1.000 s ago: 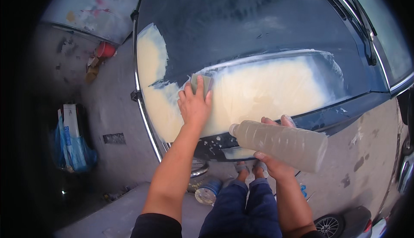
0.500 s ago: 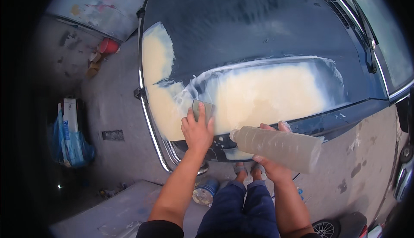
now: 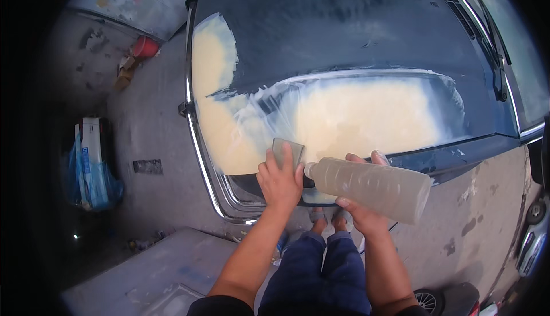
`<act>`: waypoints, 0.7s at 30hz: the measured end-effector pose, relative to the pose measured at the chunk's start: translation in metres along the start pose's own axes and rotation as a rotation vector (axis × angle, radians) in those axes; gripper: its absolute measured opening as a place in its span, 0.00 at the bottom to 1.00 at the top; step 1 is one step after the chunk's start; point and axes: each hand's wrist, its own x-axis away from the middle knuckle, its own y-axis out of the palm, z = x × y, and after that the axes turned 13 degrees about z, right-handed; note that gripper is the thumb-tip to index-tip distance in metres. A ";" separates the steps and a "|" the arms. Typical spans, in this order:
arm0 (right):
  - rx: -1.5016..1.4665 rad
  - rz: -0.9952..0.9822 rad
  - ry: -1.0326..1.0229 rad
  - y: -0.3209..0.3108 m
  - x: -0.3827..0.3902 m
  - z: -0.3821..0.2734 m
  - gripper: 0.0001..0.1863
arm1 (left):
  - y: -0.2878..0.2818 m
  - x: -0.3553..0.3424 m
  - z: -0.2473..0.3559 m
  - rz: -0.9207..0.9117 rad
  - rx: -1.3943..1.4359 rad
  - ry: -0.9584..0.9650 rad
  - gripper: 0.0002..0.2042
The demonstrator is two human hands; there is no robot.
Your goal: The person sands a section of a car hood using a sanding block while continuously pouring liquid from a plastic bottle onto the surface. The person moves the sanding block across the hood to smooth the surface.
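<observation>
My left hand [image 3: 281,180] is closed on a flat grey-green sanding pad [image 3: 287,152], its fingers laid over the pad against the front corner of a dark blue car hood [image 3: 344,41]. Under and beside the pad spreads a cream body-filler patch [image 3: 366,110] with whitish, feathered edges. A second cream filler area [image 3: 215,58] runs along the hood's left edge. My right hand [image 3: 366,217] grips a cloudy plastic bottle [image 3: 375,189] from below, with fingertips showing over its far side. The bottle lies almost level, its neck pointing left, close to my left hand.
A chrome bar [image 3: 197,144] curves around the hood's left side. Wipers [image 3: 497,58] and the windshield edge lie at the right. On the floor are a red bucket [image 3: 145,47] and a blue-wrapped bundle [image 3: 94,164]. A pale panel [image 3: 143,270] is at lower left.
My left hand has slid the sanding pad to the right, up close to the bottle's neck. The bottle stays tilted much as before, in my right hand. The view has shifted slightly.
</observation>
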 end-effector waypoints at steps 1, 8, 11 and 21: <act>0.037 -0.021 -0.007 -0.002 -0.001 0.000 0.54 | -0.002 0.003 0.001 -0.012 0.011 0.016 0.31; -0.022 -0.027 -0.013 -0.002 -0.005 -0.007 0.55 | 0.020 -0.086 -0.040 0.090 -0.049 -0.135 0.29; -0.106 0.036 0.112 -0.009 0.004 -0.011 0.55 | 0.020 -0.056 -0.017 0.085 -0.025 -0.179 0.29; 0.072 -0.021 0.019 -0.012 -0.007 -0.015 0.58 | 0.018 -0.063 -0.016 0.077 -0.043 -0.143 0.29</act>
